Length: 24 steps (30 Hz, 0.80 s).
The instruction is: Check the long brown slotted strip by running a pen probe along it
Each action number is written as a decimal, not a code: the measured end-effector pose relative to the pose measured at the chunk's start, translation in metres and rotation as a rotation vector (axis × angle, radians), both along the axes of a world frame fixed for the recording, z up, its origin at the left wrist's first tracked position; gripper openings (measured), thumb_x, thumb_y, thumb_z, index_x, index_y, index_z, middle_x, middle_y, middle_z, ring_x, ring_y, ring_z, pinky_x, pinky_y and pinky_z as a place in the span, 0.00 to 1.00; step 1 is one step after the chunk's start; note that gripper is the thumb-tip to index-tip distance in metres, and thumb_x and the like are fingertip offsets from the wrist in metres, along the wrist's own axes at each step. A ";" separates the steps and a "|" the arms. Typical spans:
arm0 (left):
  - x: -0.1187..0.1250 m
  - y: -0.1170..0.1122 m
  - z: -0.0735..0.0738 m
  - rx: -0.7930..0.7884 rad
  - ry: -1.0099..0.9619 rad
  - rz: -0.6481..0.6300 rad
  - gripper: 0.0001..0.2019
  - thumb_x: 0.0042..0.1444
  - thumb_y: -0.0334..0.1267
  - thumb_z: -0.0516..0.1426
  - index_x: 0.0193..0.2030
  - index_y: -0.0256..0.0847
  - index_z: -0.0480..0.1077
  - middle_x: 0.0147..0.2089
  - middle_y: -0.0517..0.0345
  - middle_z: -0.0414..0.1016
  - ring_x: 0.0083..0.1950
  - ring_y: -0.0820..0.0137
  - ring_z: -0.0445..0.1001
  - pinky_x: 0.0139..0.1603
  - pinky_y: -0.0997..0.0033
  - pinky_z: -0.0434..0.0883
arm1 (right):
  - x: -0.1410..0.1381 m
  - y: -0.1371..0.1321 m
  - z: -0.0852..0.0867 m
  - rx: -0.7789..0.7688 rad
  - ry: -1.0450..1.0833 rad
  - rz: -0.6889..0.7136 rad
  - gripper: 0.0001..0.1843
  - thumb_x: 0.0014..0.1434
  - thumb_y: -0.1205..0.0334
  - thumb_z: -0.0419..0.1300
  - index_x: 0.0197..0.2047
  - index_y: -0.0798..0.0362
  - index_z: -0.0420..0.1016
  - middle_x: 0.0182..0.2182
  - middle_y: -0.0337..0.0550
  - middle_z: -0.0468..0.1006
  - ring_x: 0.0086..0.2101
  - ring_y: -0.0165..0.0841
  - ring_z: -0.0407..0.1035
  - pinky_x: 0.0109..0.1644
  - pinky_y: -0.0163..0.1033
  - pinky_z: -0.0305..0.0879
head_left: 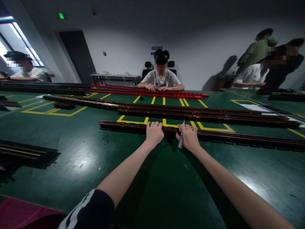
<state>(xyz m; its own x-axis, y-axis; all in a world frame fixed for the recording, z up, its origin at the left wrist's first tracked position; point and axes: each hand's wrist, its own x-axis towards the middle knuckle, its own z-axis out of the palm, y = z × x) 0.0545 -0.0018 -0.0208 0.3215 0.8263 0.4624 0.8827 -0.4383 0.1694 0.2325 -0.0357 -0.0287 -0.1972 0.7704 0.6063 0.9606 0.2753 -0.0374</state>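
A long dark brown rail (238, 137) lies across the green table in front of me. My left hand (154, 133) rests on its near edge with fingers curled over the rail. My right hand (189, 136) sits just to the right on the same rail, closed around a small silver screwdriver (180, 140) whose tip points up and away from me.
More dark rails (190, 113) lie parallel farther back, and red rails (152, 92) lie before a seated person (161, 78) opposite. Black rails (21, 152) sit at my left. Other people are at far left (26, 71) and far right (267, 63). Yellow lines mark the table (71, 149).
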 end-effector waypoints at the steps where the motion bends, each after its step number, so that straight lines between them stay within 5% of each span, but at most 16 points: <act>1: 0.000 0.000 0.000 0.000 -0.002 0.000 0.19 0.59 0.31 0.45 0.51 0.38 0.72 0.50 0.49 0.76 0.53 0.61 0.71 0.63 0.52 0.58 | 0.000 0.000 0.000 -0.003 0.001 -0.006 0.04 0.56 0.65 0.53 0.36 0.52 0.65 0.36 0.49 0.78 0.41 0.43 0.68 0.49 0.47 0.50; 10: 0.000 -0.002 0.002 0.026 0.014 0.005 0.18 0.59 0.31 0.46 0.49 0.40 0.72 0.50 0.50 0.75 0.54 0.61 0.70 0.62 0.53 0.58 | 0.000 -0.001 0.004 -0.013 -0.037 -0.015 0.12 0.54 0.78 0.47 0.32 0.50 0.62 0.38 0.47 0.79 0.42 0.41 0.68 0.48 0.45 0.50; 24: 0.000 -0.002 0.002 0.010 0.045 0.004 0.18 0.59 0.31 0.46 0.49 0.39 0.72 0.49 0.48 0.76 0.52 0.59 0.71 0.59 0.53 0.61 | 0.002 0.002 -0.003 -0.022 -0.034 -0.010 0.05 0.57 0.63 0.53 0.38 0.53 0.65 0.35 0.49 0.77 0.39 0.43 0.69 0.47 0.46 0.53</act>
<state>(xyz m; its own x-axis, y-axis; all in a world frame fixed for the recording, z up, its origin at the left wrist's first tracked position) 0.0545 -0.0038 -0.0186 0.3389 0.8232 0.4556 0.8911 -0.4362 0.1253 0.2344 -0.0333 -0.0314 -0.2097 0.7855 0.5823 0.9642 0.2650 -0.0103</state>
